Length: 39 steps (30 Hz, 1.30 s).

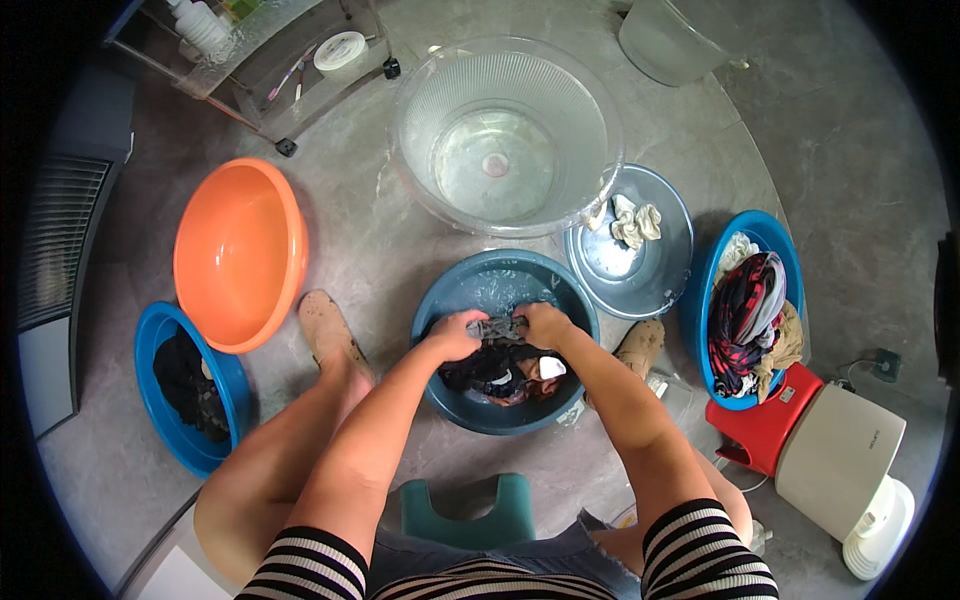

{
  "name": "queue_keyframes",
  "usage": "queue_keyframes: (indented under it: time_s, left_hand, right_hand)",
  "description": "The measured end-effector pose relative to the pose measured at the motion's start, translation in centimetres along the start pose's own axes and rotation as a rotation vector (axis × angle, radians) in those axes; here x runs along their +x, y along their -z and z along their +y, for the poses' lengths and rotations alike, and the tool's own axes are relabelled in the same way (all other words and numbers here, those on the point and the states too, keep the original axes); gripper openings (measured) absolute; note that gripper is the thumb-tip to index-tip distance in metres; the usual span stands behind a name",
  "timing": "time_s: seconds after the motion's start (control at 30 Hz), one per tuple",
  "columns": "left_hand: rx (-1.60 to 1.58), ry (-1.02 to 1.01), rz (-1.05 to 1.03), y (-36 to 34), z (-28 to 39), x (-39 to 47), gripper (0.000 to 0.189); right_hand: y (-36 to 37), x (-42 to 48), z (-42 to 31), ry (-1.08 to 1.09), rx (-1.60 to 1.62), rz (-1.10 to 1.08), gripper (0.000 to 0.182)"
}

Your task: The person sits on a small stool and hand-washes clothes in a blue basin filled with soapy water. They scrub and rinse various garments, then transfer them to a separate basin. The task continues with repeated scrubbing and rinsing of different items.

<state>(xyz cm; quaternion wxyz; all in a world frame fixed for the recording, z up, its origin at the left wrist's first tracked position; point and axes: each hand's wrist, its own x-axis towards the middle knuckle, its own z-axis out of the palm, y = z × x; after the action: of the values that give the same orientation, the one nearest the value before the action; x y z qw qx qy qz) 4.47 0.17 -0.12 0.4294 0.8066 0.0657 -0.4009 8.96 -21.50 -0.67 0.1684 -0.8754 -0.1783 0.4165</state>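
Observation:
In the head view, a dark teal plastic basin (pixel 512 430) stands on the floor between my feet. Wet dark clothes (pixel 480 371) lie in it, with a white piece and a brownish piece among them, and a little foamy water shows at its far side. My left hand (pixel 456 335) grips one end of a bunched grey cloth (pixel 497 328). The other end is in my right hand (pixel 541 325). The cloth is held above the dark clothes, inside the basin's rim. My fingertips are partly hidden by the cloth.
Around stand a large clear tub (pixel 495 142), a grey-blue basin (pixel 667 285) with white cloths (pixel 636 223), an orange basin (pixel 240 255), and blue basins of clothes at left (pixel 238 390) and right (pixel 765 225). A red stool (pixel 757 427) and wheeled rack (pixel 300 105) are farther out.

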Motion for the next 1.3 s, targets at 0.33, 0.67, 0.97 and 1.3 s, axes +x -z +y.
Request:
queue_keyframes:
  time_s: [0.33, 0.67, 0.97, 1.3]
  left_hand:
    - [-0.077, -0.063, 0.333, -2.9, -1.2, 1.2, 0.050]
    - [-1.745, 0.294, -0.143, 0.1, 1.4, 0.9, 0.028]
    - [-1.479, 0.284, 0.157, -1.6, 1.8, 0.3, 0.041]
    - [-1.527, 0.251, 0.121, -0.7, 1.9, -0.4, 0.049]
  right_hand:
    - [-0.7, 2.7, -3.4, 0.043, 0.054, 0.554, 0.026]
    - [-1.9, -4.6, -13.7, 0.407, 0.331, 0.719, 0.020]
    - [-0.8, 2.2, -6.3, -0.120, 0.280, 0.869, 0.027]
    - [-4.3, 3.0, -6.4, 0.154, 0.407, 0.639, 0.019]
